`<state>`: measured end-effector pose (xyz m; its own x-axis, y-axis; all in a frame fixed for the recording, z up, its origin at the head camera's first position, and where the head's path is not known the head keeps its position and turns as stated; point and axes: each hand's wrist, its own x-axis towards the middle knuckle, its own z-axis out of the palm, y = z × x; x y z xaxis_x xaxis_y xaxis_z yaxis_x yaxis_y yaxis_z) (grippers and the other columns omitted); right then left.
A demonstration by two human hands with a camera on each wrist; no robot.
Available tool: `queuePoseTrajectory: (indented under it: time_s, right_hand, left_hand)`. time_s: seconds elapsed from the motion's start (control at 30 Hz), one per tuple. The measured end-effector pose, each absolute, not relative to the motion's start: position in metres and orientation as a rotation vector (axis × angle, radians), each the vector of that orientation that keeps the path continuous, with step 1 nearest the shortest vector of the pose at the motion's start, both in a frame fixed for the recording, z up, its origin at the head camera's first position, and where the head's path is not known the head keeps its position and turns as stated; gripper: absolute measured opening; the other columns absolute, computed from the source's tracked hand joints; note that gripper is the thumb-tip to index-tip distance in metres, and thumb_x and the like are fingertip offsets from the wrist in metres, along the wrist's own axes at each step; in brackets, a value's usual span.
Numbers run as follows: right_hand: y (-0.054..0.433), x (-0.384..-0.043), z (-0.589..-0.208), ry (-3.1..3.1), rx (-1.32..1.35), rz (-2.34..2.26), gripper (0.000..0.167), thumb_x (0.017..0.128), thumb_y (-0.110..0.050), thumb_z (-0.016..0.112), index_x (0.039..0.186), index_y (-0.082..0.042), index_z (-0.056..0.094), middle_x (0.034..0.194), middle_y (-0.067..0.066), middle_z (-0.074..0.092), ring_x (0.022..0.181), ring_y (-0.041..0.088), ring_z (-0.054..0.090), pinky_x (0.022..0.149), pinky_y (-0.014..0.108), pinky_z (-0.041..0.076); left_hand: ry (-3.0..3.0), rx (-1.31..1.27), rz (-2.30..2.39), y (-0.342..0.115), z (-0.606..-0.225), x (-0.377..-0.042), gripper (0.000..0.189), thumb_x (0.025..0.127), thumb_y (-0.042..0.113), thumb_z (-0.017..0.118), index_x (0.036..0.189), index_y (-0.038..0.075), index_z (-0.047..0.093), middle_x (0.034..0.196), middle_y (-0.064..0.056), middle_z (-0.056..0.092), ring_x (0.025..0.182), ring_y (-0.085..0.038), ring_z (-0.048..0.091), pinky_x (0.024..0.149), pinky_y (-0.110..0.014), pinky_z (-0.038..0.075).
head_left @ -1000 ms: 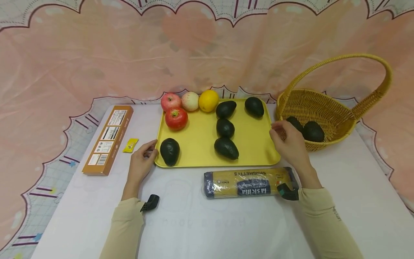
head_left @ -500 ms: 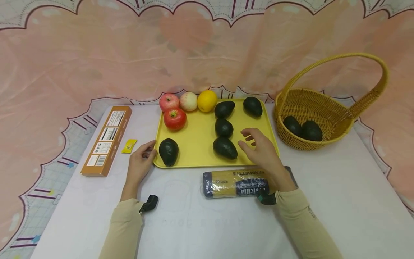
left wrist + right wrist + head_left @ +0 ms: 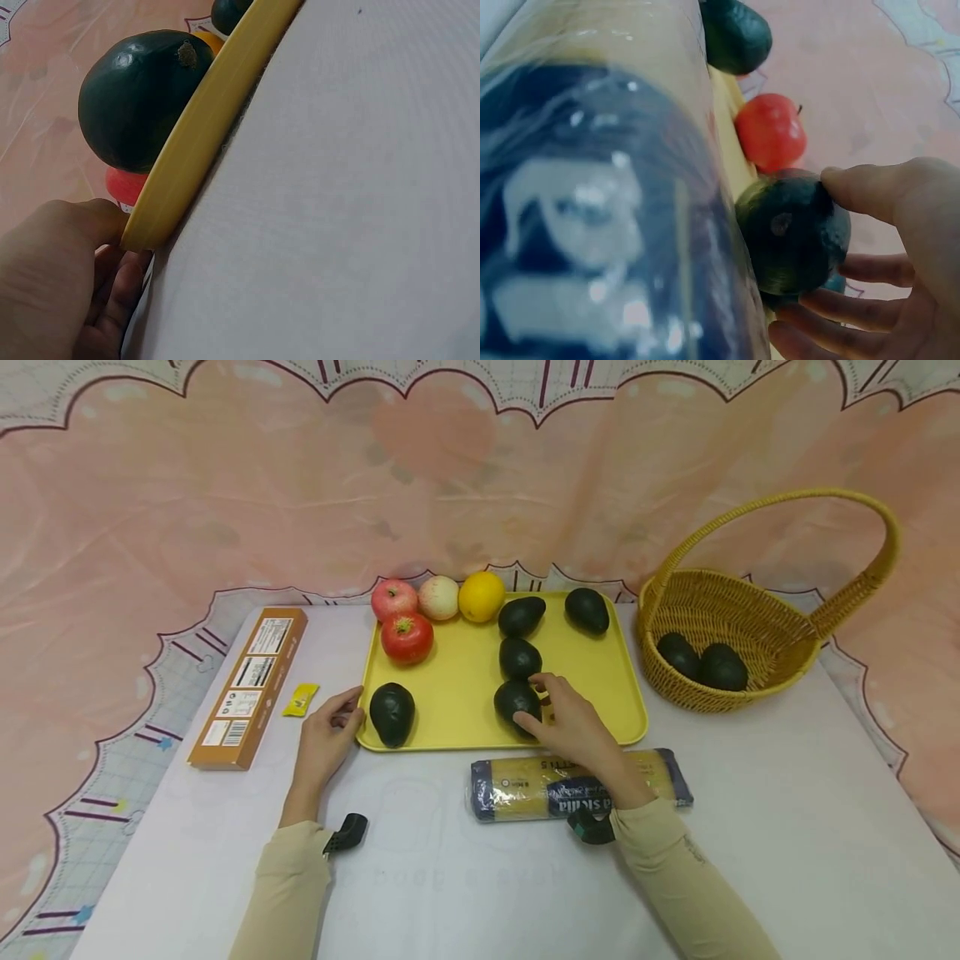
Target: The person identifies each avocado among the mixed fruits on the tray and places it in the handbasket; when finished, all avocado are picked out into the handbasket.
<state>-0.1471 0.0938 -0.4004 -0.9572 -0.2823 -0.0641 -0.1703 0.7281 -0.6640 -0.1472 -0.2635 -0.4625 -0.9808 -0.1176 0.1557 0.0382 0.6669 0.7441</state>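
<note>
My right hand [image 3: 573, 727] grips the front avocado [image 3: 516, 703] of a column of three on the yellow tray [image 3: 450, 693]. In the right wrist view the thumb lies on one side of that dark avocado [image 3: 791, 232] and the fingers curl round the other. At the tray's front left corner, my left hand [image 3: 326, 735] pinches the rim [image 3: 191, 150], thumb over it and fingers below. Just inside that corner rests another avocado [image 3: 392, 714]. Behind the gripped one sit two more, a middle avocado [image 3: 520, 657] and a rear avocado [image 3: 522, 616].
At the tray's back are a pink apple [image 3: 393, 599], a pale round fruit [image 3: 438, 597], an orange [image 3: 482, 596], a pomegranate [image 3: 407, 637] and an avocado [image 3: 587, 611]. A wicker basket [image 3: 742, 602] with two avocados stands right. A spaghetti pack [image 3: 517, 789] lies in front; a long box [image 3: 251, 689] and yellow packet [image 3: 301, 700] lie left.
My right hand has moved left from beside the basket, across the tray, and has taken hold of the front avocado. The left hand has stayed at the tray's corner.
</note>
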Motion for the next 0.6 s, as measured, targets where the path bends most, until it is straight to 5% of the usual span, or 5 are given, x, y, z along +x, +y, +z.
queuePoseTrajectory:
  time_s: [0.37, 0.6]
  right_hand:
    - [0.0835, -0.1509, -0.4033, 2.710, -0.419, -0.961, 0.072, 0.087, -0.041, 0.061, 0.147, -0.016, 0.029, 0.146, 0.012, 0.041, 0.130, 0.030, 0.045, 0.105, 0.048, 0.038]
    - [0.0874, -0.1492, -0.4029, 2.722, -0.394, -1.011, 0.070, 0.086, -0.043, 0.062, 0.146, -0.021, 0.032, 0.146, 0.008, 0.040, 0.118, 0.028, 0.053, 0.095, 0.044, 0.047]
  left_hand:
    - [-2.680, 0.068, -1.218, -0.2630, -0.4623, -0.1475, 0.037, 0.093, 0.014, 0.058, 0.130, 0.011, 0.057, 0.110, -0.015, 0.065, 0.088, -0.018, 0.058, 0.070, -0.002, 0.038]
    - [-2.687, 0.063, -1.203, -0.2629, -0.4613, -0.1461, 0.037, 0.093, 0.015, 0.058, 0.130, 0.012, 0.057, 0.110, -0.014, 0.065, 0.087, -0.018, 0.058, 0.069, -0.002, 0.038]
